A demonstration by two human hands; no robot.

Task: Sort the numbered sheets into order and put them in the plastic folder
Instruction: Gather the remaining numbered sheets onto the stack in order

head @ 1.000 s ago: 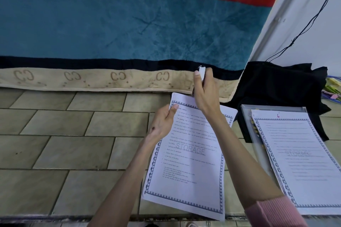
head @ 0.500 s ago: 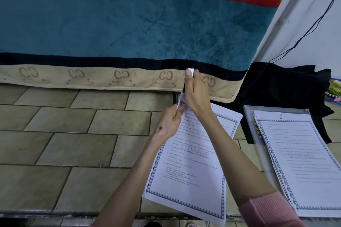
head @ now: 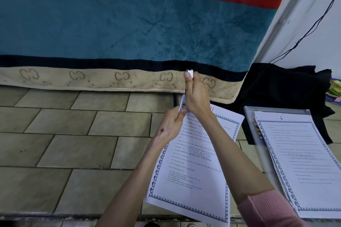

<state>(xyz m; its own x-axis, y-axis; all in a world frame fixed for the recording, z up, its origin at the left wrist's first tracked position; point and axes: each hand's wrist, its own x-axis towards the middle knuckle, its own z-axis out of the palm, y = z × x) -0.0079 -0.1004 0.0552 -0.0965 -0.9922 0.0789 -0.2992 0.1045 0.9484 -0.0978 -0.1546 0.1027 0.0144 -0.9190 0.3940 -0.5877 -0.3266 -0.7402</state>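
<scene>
Staple remover (head: 189,74), or some small white tool of that kind, sits pinched in the right hand (head: 195,96), whose fingers (head: 187,79) are clenched around it just above the top left corner of the stapled sheets (head: 191,158). The left hand (head: 170,125) grips that same corner, thumb and fingers closed on the paper right beneath the tool. So the corner lies directly below the right fingers, both hands meeting there; the left is the nearer to the paper. The sheets' long axis runs from that corner down toward the person, tilted slightly rightward. The plastic folder (head: 248,116) lies well apart to the right on the floor, with another pile topped by the sheet marked 6 (head: 302,160) resting on it.

Against the earlier frames, the right hand has lowered and closed in on the corner, and the left has crept up to meet it. Judging by this, the pull at the staple is under way.
</scene>
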